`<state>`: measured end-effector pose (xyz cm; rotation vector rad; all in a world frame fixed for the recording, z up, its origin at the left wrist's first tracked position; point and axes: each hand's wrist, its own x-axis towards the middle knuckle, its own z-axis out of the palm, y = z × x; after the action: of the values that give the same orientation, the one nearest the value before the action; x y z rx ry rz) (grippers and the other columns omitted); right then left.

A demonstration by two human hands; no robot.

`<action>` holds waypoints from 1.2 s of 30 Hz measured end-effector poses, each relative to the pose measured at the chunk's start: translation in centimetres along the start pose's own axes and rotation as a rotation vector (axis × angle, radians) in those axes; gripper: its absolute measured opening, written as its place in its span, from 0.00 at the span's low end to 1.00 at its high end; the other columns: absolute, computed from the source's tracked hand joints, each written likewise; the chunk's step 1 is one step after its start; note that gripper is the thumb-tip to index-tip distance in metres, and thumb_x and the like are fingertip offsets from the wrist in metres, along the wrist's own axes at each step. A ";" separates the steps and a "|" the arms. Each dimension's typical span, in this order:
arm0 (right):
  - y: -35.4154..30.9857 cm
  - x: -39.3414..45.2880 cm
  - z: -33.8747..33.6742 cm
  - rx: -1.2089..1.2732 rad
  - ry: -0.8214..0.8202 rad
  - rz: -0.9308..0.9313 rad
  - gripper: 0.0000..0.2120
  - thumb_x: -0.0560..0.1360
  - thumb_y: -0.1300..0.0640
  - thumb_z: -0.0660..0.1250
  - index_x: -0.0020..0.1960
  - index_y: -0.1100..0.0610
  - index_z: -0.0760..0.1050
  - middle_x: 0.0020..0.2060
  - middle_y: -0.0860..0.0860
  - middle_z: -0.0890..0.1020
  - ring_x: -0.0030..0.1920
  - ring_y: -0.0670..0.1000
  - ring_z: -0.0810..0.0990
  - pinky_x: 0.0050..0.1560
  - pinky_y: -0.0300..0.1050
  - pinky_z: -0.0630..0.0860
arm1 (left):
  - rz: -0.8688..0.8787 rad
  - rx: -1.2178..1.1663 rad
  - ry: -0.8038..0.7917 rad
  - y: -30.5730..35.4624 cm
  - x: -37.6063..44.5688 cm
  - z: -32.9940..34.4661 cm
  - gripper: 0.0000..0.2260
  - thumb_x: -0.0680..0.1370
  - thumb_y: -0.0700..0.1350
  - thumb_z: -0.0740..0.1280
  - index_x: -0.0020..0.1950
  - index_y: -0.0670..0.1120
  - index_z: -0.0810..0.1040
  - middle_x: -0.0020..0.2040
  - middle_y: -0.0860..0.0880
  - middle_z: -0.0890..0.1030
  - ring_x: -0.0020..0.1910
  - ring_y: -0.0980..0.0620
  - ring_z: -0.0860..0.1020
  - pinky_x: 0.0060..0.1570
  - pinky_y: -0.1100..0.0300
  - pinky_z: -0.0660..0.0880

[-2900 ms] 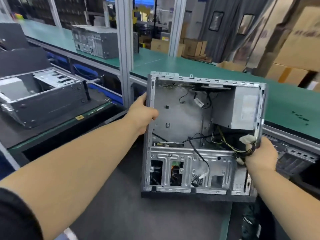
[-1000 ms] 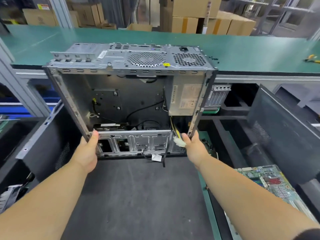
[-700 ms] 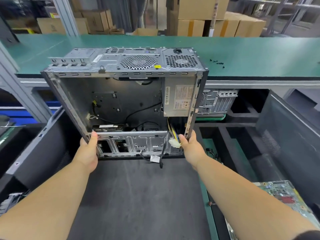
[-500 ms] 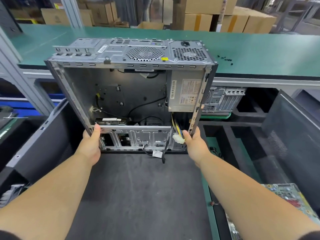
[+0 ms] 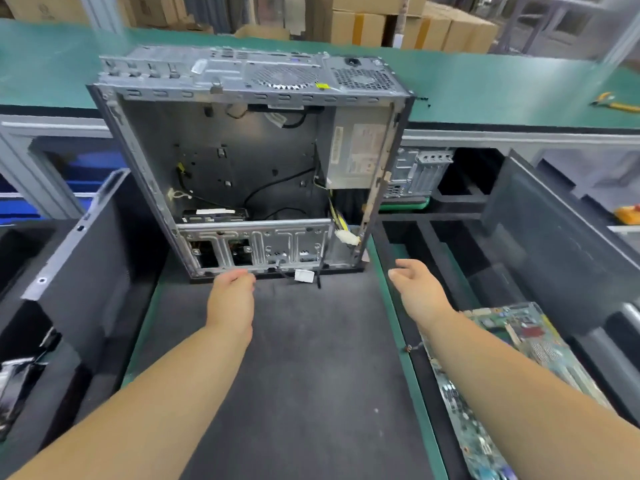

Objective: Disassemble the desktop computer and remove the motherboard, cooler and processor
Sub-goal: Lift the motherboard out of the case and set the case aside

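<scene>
The opened grey computer case (image 5: 242,95) leans against the green bench edge, its open side facing me, its front end on the dark mat. Inside are the silver power supply (image 5: 356,150), loose black cables and a white connector (image 5: 347,236); no board is mounted. My left hand (image 5: 231,299) hovers just in front of the case's lower edge, fingers loosely curled, holding nothing. My right hand (image 5: 414,289) is off the case to the right, fingers relaxed and empty. A green motherboard (image 5: 519,344) lies at the lower right.
A dark mat (image 5: 298,375) covers the work surface before me. Black side panels stand at the left (image 5: 86,265) and right (image 5: 554,237). Another case (image 5: 419,171) sits under the green bench (image 5: 502,88). Cardboard boxes line the back. A yellow-handled tool (image 5: 616,103) lies far right.
Both hands have let go of the case's side rails and drawn back toward me. The case now rests tilted against the bench by itself.
</scene>
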<state>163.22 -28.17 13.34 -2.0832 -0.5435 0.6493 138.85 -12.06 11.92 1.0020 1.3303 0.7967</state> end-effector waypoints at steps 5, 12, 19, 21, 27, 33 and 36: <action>4.3 -4.9 -4.7 -0.049 0.089 0.042 0.12 0.79 0.53 0.64 0.62 0.48 0.74 0.52 0.41 0.80 0.49 0.46 0.79 0.49 0.44 0.74 | 0.036 0.108 -0.264 -1.8 -5.0 4.6 0.08 0.75 0.43 0.65 0.49 0.56 0.78 0.44 0.52 0.78 0.46 0.54 0.76 0.43 0.61 0.70; 9.3 -9.0 -12.1 -0.075 0.308 -0.025 0.09 0.79 0.57 0.65 0.56 0.50 0.80 0.51 0.49 0.82 0.46 0.48 0.81 0.53 0.52 0.78 | 0.009 0.259 -0.528 -4.6 -11.8 10.5 0.07 0.77 0.42 0.65 0.53 0.51 0.78 0.48 0.49 0.79 0.48 0.52 0.78 0.47 0.58 0.73; 13.2 -8.9 -19.6 -0.415 0.405 -0.039 0.08 0.77 0.51 0.65 0.55 0.44 0.78 0.58 0.48 0.77 0.54 0.50 0.76 0.53 0.48 0.73 | -0.118 0.344 -0.583 -7.7 -15.8 15.5 0.06 0.77 0.39 0.65 0.51 0.48 0.76 0.44 0.47 0.79 0.43 0.51 0.76 0.41 0.61 0.72; 14.9 -8.2 -21.3 -0.468 0.369 0.062 0.13 0.78 0.49 0.64 0.62 0.48 0.76 0.61 0.49 0.77 0.58 0.53 0.76 0.55 0.50 0.75 | -0.187 0.362 -0.550 -8.5 -16.4 16.7 0.03 0.78 0.40 0.64 0.47 0.47 0.75 0.43 0.47 0.77 0.43 0.50 0.75 0.44 0.58 0.71; 18.8 -6.4 -24.4 -0.413 0.264 0.209 0.10 0.79 0.44 0.59 0.53 0.48 0.74 0.46 0.53 0.77 0.46 0.59 0.76 0.38 0.46 0.67 | -0.394 0.275 -0.484 -10.3 -18.2 19.3 0.17 0.79 0.43 0.66 0.66 0.43 0.70 0.51 0.44 0.76 0.50 0.47 0.77 0.54 0.56 0.73; 19.8 -4.0 -24.8 -0.261 0.143 0.377 0.21 0.82 0.65 0.54 0.74 0.64 0.63 0.65 0.58 0.76 0.59 0.55 0.77 0.59 0.45 0.70 | -0.389 0.278 -0.323 -10.9 -19.1 21.0 0.20 0.78 0.43 0.67 0.69 0.42 0.70 0.58 0.42 0.76 0.55 0.46 0.77 0.55 0.55 0.74; 20.1 -3.1 -24.7 -0.319 0.082 0.309 0.29 0.80 0.70 0.54 0.78 0.64 0.50 0.76 0.56 0.65 0.73 0.53 0.68 0.68 0.41 0.65 | -0.392 0.261 -0.302 -11.0 -19.3 21.5 0.21 0.78 0.43 0.67 0.70 0.42 0.68 0.63 0.42 0.75 0.56 0.46 0.77 0.56 0.54 0.74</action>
<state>179.03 -55.67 9.46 -2.5130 -0.2930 0.6817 157.30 -36.72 8.67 0.9755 1.3275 0.1705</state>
